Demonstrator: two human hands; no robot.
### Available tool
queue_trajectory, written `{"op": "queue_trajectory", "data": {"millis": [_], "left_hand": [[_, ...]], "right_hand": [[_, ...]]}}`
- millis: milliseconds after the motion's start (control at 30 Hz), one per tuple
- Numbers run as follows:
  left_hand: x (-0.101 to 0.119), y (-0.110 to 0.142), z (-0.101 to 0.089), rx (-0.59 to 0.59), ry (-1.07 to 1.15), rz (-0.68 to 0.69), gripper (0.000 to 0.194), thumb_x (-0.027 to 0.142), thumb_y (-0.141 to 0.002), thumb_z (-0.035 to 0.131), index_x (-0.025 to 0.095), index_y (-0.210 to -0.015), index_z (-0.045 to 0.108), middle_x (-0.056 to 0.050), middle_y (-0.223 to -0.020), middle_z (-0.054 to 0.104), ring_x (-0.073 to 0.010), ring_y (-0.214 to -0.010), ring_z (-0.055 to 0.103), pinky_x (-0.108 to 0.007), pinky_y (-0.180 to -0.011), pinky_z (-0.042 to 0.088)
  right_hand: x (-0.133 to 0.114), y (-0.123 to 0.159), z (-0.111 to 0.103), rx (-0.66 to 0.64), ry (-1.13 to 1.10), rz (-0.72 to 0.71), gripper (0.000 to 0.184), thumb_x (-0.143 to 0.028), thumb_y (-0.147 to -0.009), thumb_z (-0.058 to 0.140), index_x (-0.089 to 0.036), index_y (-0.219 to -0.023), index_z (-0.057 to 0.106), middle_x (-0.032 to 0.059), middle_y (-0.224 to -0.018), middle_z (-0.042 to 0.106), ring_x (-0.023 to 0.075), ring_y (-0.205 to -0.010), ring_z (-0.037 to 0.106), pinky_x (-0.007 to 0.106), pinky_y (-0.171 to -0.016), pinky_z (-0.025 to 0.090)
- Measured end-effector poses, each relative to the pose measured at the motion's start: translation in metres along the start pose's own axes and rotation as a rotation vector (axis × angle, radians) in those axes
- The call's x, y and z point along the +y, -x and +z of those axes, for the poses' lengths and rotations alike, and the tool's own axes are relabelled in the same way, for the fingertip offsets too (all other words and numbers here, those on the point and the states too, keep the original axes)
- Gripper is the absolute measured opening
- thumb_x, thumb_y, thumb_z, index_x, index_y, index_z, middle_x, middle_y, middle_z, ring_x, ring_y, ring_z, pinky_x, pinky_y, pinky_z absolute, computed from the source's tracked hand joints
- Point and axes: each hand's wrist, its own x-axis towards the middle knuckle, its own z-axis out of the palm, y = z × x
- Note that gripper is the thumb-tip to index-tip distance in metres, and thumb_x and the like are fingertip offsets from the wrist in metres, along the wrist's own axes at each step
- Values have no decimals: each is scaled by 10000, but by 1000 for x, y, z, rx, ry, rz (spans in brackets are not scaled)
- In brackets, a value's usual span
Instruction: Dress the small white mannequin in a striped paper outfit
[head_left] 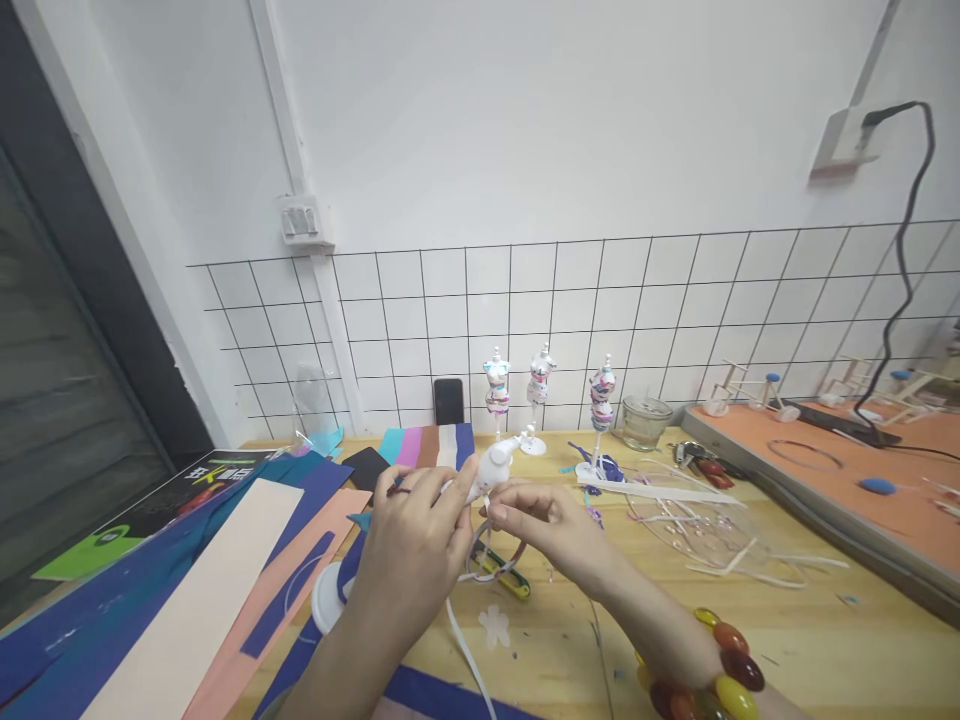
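Just beside the right hand (541, 520), which pinches a narrow white strip (487, 506), the left hand (420, 525) grips a small, tilted, glossy white mannequin torso (495, 468).

From where I stand, I can't read a single word for certain. The only lettering I can make out is on the black printed sheet (161, 515) at the left of the table (570, 640): a row of big white characters (238, 473), with 1 yellow one (219, 478) among them shaped rather like an X. They lie at too steep a slant for me to read. On the sheet's green corner (75, 560) sits 1 rounded mark (112, 535), too small to tell.
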Motion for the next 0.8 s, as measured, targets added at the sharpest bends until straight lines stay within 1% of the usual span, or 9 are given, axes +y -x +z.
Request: {"op": "queue_trajectory", "data": {"millis": [67,133,300,433,500,600,667,800], "left_hand": [[0,0,-1,-2,-6,7,402,111,-838,494,193,-1228,550,-57,-961,692,-227,-866,628,-444,-864,369],[0,0,-1,-5,-9,10,402,112,-838,491,196,-1228,547,-58,-972,694,-231,-885,631,-450,-873,366],[-3,0,-3,-25,1,2,428,94,-840,456,206,-1249,520,-54,-1006,693,-215,-915,631,-456,-899,348],[-4,0,-5,-55,13,-17,466,103,-824,474,218,-1275,497,-46,-1000,689,-218,-926,620,-454,-908,345],[-6,0,-5,-58,12,-18,466,109,-824,480,222,-1276,495,-44,-994,688,-222,-927,615,-451,-903,348],[-8,1,-6,-48,-1,-4,455,114,-832,482,218,-1275,491,-45,-992,688,-222,-920,610,-448,-899,350],[-9,1,-8,-47,-6,11,451,112,-832,487,215,-1271,489,-44,-997,686,-220,-926,604,-445,-906,348],[-10,0,-12,-72,-44,31,454,98,-821,495,222,-1257,505,-44,-992,679,-219,-913,602,-468,-936,332]], "right_hand": [[1,0,2,26,-1,32,298,-423,-768,657,-166,-619,623,1,-689,542,126,-644,501,231,-542,428],[1,-1,3,41,-12,48,315,-432,-747,671,-165,-594,603,-2,-692,515,119,-627,481,222,-510,423],[2,1,4,27,-3,20,286,-404,-732,684,-168,-584,622,12,-769,496,134,-703,491,221,-530,433],[4,2,2,18,-1,20,245,-380,-726,691,-171,-603,653,29,-846,518,154,-765,519,240,-564,439],[4,2,2,17,16,13,227,-364,-733,687,-172,-613,667,39,-906,525,167,-821,536,255,-608,446],[4,2,1,24,42,-22,232,-343,-743,685,-173,-587,668,57,-983,534,205,-988,536,290,-757,442],[5,1,1,28,48,-22,254,-355,-738,695,-172,-566,663,69,-1004,541,227,-1062,518,315,-831,425],[12,-1,-2,-12,28,2,272,-415,-722,721,-171,-606,694,76,-983,578,238,-1062,533,352,-892,415]]}}
